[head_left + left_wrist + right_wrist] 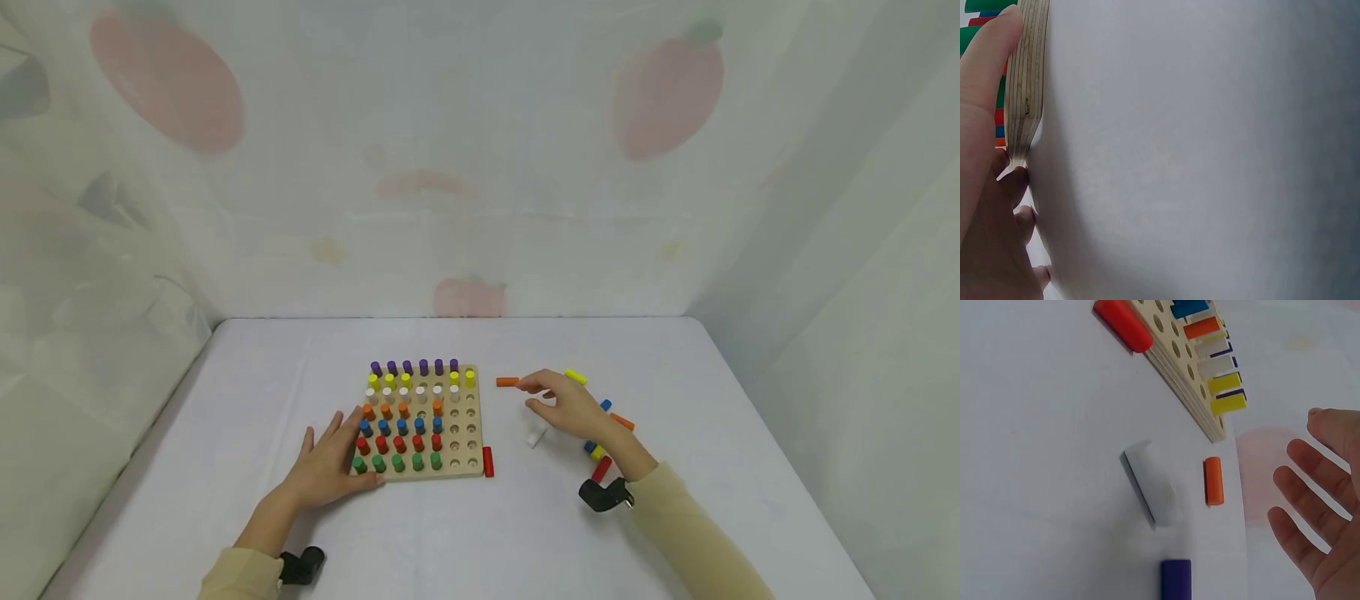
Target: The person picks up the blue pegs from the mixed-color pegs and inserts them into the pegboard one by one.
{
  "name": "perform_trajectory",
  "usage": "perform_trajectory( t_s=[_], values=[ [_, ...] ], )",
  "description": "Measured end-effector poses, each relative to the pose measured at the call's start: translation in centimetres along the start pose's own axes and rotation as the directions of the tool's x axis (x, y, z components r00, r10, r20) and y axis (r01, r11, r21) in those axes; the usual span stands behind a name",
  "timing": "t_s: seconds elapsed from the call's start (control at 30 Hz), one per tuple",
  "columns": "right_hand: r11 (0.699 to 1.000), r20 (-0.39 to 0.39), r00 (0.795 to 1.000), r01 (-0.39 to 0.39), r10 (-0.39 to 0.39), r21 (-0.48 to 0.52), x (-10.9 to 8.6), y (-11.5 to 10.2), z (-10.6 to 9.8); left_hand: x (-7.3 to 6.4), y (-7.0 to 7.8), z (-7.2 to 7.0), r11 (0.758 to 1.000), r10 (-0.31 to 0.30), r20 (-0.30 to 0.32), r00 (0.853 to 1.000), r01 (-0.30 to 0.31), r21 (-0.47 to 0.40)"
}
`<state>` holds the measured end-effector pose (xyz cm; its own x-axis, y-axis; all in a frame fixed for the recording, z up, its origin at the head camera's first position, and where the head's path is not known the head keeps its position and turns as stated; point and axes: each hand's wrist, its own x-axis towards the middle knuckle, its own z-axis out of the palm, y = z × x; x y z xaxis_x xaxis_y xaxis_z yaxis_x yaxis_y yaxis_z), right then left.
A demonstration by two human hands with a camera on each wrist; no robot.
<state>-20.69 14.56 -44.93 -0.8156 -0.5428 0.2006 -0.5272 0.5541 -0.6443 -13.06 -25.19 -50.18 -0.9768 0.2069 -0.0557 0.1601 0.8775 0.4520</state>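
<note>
Here, right hand point(572, 406) over orange peg point(507, 382).

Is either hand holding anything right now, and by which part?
Nothing is held. The left hand rests flat against the pegboard corner; the right hand hovers open.

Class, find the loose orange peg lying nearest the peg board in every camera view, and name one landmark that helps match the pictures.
Head: orange peg, right of the peg board.
Left wrist: not in view.
Right wrist: centre, beyond the board's corner.
Shared landmark: the board's layered wooden edge.
</note>
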Motion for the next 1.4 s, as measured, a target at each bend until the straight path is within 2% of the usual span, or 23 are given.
perform_trajectory(
  t_s=[0.43,0.83,1.13,1.4],
  values=[
    [1.0,0.03,1.0,0.005,-0.006,0.011,-2.5,1.4,-1.6,0.0,-0.1,0.1,1.0,0.0,-0.004,1.0,0.0,-0.004],
    [0.994,0.046,0.993,-0.105,0.105,-0.005,-4.8,3.1,-1.8,0.0,0.0,0.1,1.0,-0.005,-0.004,1.0,0.005,-0.005],
    [0.989,-0.006,0.992,-0.127,0.126,-0.079,-6.6,4.5,-2.3,0.0,0.1,0.1,1.0,-0.007,-0.006,1.0,0.007,-0.007],
    [0.983,0.017,0.987,-0.157,0.159,-0.09,-7.7,5.4,-2.5,0.0,0.1,0.1,1.0,-0.014,-0.005,1.0,0.014,-0.003]
  ],
)
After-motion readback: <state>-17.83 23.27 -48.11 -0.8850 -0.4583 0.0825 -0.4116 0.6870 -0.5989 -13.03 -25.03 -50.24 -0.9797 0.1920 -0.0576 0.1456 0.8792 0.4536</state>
